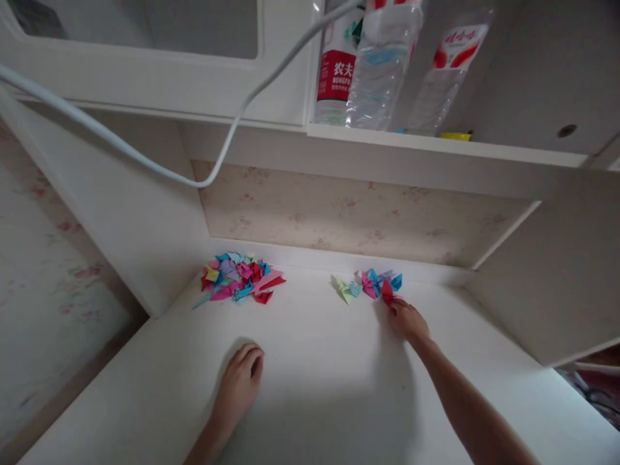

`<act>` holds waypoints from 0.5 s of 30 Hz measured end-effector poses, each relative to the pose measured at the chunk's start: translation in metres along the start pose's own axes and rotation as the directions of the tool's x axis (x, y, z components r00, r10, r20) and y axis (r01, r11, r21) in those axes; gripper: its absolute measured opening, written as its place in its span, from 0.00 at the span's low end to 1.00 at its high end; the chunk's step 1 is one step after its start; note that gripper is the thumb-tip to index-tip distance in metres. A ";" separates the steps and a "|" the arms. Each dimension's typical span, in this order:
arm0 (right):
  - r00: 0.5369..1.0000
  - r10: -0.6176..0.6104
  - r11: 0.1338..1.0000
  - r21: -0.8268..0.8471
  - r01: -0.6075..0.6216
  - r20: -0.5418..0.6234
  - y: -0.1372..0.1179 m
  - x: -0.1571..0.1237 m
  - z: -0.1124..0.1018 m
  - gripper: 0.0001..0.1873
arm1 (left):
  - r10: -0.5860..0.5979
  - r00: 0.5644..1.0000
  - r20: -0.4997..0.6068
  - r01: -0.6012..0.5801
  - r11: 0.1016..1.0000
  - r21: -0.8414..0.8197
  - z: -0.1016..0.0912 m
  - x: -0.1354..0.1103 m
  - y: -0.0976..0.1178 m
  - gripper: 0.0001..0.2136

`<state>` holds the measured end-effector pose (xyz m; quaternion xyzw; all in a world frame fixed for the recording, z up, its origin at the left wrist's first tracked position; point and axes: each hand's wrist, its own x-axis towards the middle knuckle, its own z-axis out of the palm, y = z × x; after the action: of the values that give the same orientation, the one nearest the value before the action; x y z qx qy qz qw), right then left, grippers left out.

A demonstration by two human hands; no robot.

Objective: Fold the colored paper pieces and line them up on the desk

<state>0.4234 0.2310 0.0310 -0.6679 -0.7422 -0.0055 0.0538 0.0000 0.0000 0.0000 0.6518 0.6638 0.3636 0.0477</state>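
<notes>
At the back right of the white desktop, my right hand (405, 318) pinches a red origami paper crane (387, 292) by its near end. Close around it lies a small group of folded paper cranes: a magenta one (369, 284), blue and purple ones, and a pale green one (344, 290) at the group's left end. My left hand (242, 374) rests on the desktop at the front left. Its fingers are curled in toward the thumb, and nothing shows in them. Beyond it, against the back edge, sits a larger heap of colourful paper cranes (237, 274).
Overhead, a shelf (436, 147) holds plastic water bottles (382, 71). A white cable (198, 184) hangs down in front of the cabinet. Side panels close off the desktop (310, 349) at left and right, with flowered wallpaper (314, 213) behind.
</notes>
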 end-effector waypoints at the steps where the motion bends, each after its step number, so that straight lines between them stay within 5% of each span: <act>1: 1.000 -0.013 1.000 -0.004 0.013 -0.005 -0.001 -0.004 -0.001 0.20 | -0.003 1.000 0.004 0.003 1.000 -0.003 0.000 0.000 0.001 0.08; 9: 0.990 -0.119 0.990 0.071 0.124 -0.070 -0.037 -0.035 -0.009 0.19 | -0.021 1.000 0.015 0.021 0.999 -0.034 -0.006 0.001 0.006 0.09; 15: 0.940 -0.321 0.884 0.320 0.342 -0.118 -0.132 -0.050 -0.018 0.16 | -0.020 1.000 0.017 0.021 0.999 -0.047 -0.008 0.000 0.008 0.09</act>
<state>0.2987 0.1656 0.0531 -0.5117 -0.8334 0.0912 0.1878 0.0025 -0.0038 0.0100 0.6466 0.6614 0.3731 0.0723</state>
